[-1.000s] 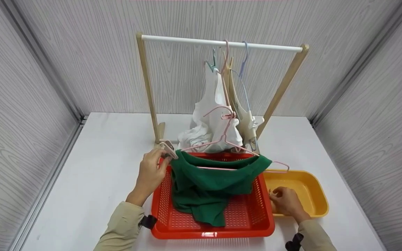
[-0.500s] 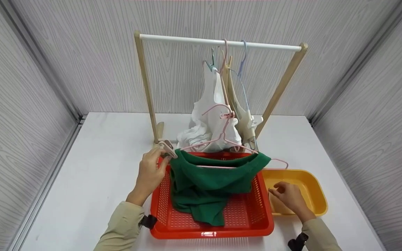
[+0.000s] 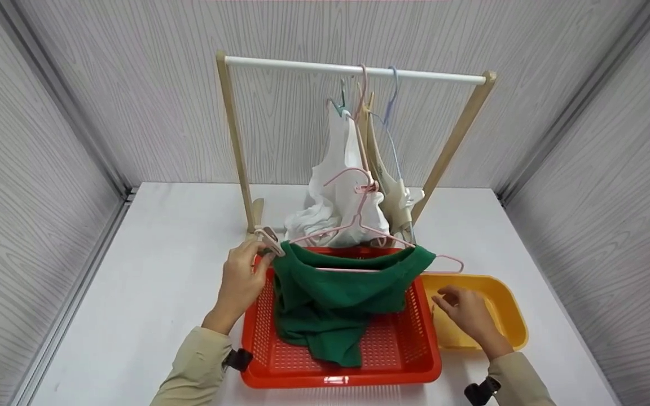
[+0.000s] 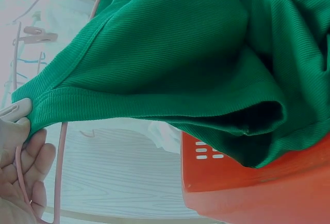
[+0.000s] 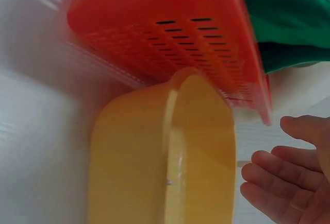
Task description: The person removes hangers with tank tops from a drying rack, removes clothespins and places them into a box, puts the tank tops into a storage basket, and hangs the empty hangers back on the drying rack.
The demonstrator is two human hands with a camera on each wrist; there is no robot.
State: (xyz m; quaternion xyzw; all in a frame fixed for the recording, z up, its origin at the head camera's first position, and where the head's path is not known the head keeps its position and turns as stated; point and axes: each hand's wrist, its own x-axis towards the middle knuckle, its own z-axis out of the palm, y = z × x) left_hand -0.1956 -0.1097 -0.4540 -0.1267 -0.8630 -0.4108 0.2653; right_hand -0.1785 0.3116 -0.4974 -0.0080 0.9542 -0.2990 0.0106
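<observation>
A green shirt (image 3: pixel 336 290) hangs on a pink hanger (image 3: pixel 359 223) over the red basket (image 3: pixel 342 379), its lower part inside. A pale clothespin (image 3: pixel 270 241) sits at the shirt's left shoulder corner, also seen in the left wrist view as a clothespin (image 4: pixel 16 109). My left hand (image 3: pixel 241 279) pinches that corner beside the clothespin; a loop of the hanger runs across the palm. Above the yellow bin (image 3: pixel 508 299) is my right hand (image 3: pixel 469 313), thumb and fingers apart and nothing visible between them.
Behind the basket stands a rack with a white bar (image 3: pixel 302 65) and wooden legs. White clothes (image 3: pixel 330 169) and a beige garment (image 3: pixel 395 203) hang there on pink and blue hangers. A reddish clothespin (image 3: pixel 367 187) shows near the held hanger's hook. The bin's near side abuts the basket.
My right hand has lifted slightly from low in the yellow bin, its fingers parting. My left hand stays at the shirt's corner. The whole view has shifted slightly.
</observation>
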